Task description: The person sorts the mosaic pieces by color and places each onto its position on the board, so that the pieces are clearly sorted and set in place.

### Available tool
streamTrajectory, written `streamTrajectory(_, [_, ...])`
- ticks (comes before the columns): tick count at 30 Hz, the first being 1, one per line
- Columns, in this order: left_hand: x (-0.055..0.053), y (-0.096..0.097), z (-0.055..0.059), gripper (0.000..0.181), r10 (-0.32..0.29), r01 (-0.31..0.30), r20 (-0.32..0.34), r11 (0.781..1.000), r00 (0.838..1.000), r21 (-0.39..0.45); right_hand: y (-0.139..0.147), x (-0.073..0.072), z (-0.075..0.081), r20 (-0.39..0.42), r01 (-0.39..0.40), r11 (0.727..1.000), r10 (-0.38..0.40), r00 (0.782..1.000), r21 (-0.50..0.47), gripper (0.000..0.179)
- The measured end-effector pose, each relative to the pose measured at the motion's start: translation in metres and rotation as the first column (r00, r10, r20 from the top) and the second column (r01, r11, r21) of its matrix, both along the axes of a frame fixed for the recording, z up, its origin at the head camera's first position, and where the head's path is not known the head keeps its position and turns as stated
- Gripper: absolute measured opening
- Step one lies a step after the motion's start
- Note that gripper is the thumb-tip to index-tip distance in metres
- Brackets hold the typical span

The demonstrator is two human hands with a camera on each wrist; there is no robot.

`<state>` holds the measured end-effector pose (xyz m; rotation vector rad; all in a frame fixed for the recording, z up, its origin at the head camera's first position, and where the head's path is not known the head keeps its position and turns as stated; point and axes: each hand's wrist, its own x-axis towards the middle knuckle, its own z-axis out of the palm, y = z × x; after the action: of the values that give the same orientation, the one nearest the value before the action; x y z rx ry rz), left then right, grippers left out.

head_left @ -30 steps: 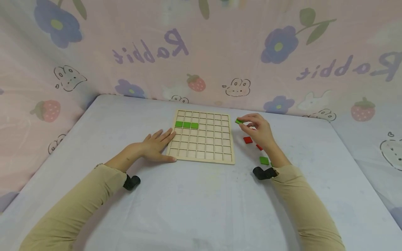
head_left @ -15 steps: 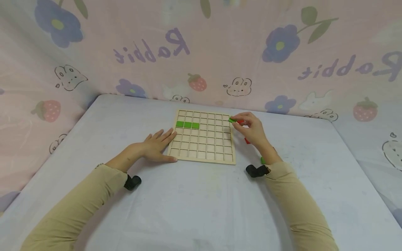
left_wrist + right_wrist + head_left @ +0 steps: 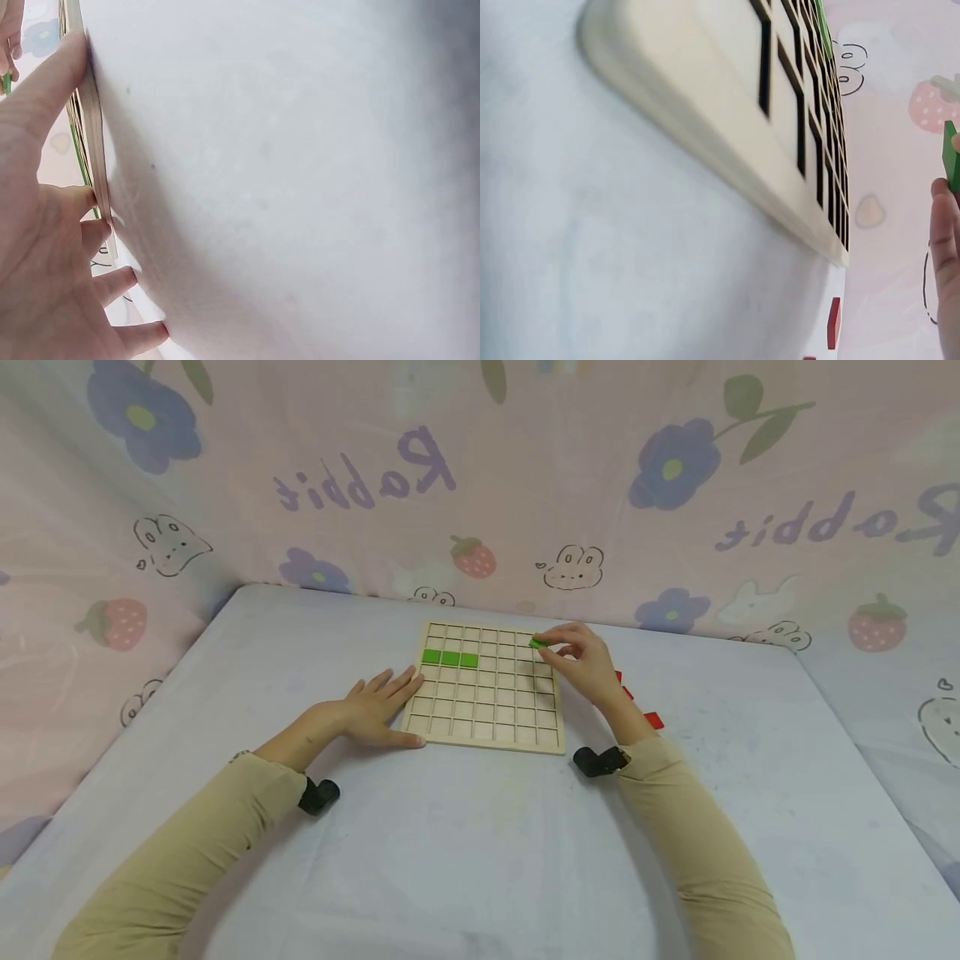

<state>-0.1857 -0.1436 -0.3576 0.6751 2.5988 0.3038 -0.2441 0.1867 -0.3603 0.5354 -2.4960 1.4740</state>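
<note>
A light wooden grid board [image 3: 483,747] lies flat on the table. Three green square tiles [image 3: 450,657] fill neighbouring cells at the left of its second row from the back. My right hand [image 3: 581,662] pinches another green tile [image 3: 537,642] between thumb and fingers, above the board's far right part. In the right wrist view this green tile [image 3: 950,154] is held clear of the board. My left hand [image 3: 375,712] lies with fingers spread at the board's left edge. Its thumb and some fingertips touch the board's side [image 3: 91,127] in the left wrist view.
Several red tiles [image 3: 654,721] lie on the white table [image 3: 465,843] right of the board, partly hidden by my right hand and wrist. A patterned cloth [image 3: 517,468] hangs behind the table.
My right hand has moved left with the green tile, from beside the board to over its right part. Red tiles behind the wrist have come into view. My left hand has stayed put.
</note>
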Motion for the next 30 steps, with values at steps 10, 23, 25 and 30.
streamTrajectory(10, [-0.001,0.0,-0.001,0.099,-0.001,0.001,0.004,1.0,1.0,0.0,-0.011,-0.005,-0.001,0.024,-0.026,0.998,0.024,0.999,0.054,0.023])
streamTrajectory(23, [-0.001,0.001,0.0,0.097,-0.001,0.001,-0.001,1.0,1.0,-0.001,-0.035,-0.009,0.0,0.067,-0.098,0.991,0.093,0.993,0.087,0.026])
streamTrajectory(25, [-0.002,0.002,0.0,0.098,0.0,0.0,0.0,1.0,1.0,0.001,-0.036,-0.012,-0.002,0.069,-0.104,0.991,0.098,0.993,0.089,0.026])
streamTrajectory(30, [-0.002,0.002,0.001,0.098,0.005,-0.005,0.005,1.0,1.0,0.003,-0.041,-0.016,-0.005,0.087,-0.11,0.988,0.1,0.991,0.111,0.023])
